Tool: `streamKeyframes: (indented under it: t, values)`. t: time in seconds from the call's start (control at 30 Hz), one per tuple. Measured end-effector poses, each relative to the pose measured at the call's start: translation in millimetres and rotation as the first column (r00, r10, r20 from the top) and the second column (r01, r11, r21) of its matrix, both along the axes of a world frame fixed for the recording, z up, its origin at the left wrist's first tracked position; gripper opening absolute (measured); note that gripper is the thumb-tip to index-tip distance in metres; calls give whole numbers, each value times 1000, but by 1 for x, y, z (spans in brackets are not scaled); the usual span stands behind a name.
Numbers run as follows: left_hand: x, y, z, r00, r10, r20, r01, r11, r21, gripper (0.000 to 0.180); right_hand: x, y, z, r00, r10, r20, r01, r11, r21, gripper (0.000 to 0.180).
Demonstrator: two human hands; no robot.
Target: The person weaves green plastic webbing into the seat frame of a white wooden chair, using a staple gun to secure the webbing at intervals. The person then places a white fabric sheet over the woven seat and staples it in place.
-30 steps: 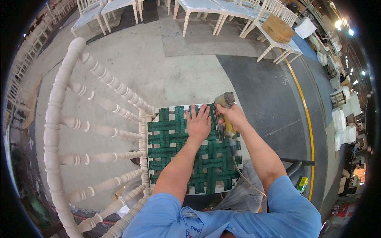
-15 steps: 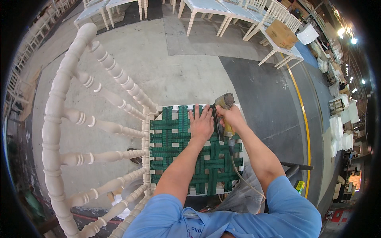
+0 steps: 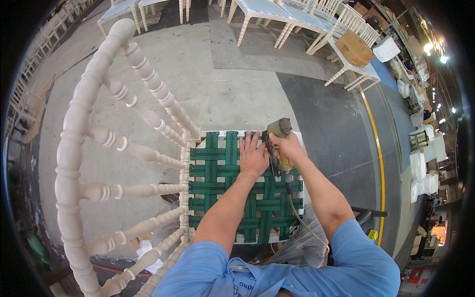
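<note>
Staple gun (image 3: 284, 162) sits within wrapped right fingers (image 3: 278, 140) — left fingers (image 3: 248, 143) lie spread on green webbing (image 3: 212, 171).

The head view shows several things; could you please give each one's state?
Air tool: held; whether triggered is unclear.
Hose: attached to the air tool, curved.
Green webbing: interlaced, with gaps.
Left hand: spread, resting on the green webbing.
Right hand: closed around the air tool.
White chair: apparently upright.
Cardboard box: resting on another white chair.

One head-worn fisheye view looks steeply down from above, quite near, on the green webbed chair seat (image 3: 210, 172).
</note>
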State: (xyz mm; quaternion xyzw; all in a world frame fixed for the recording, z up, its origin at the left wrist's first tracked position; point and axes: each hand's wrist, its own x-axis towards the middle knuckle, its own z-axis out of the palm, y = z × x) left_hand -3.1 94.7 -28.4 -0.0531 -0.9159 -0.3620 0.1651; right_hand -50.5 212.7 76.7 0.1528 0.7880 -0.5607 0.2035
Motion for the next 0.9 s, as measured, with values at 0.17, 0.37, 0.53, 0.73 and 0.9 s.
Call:
streamKeyframes:
  t: [0.17,0.37,0.53,0.73,0.9]
  values:
    - [0,-4,-3,1000,7,-13,-6,999,43,27,4,-7,3,1000,13,-1,-13,1000,7,25]
    - [-1,-3,-1,1000,2,-10,-2,998,57,26,4,0,4,1000,24,19,-24,1000,4,25]
    - [-3,-2,0,1000,7,-26,-5,996,84,26,7,3,1,1000,0,12,0,999,45,25]
    - [0,-2,-2,998,19,-54,-15,997,78,25,9,6,6,999,-35,-17,35,999,-11,22]
    - [-2,1,-1,999,-10,-42,13,998,68,28,27,27,26,995,-102,-2,102,993,-61,19]
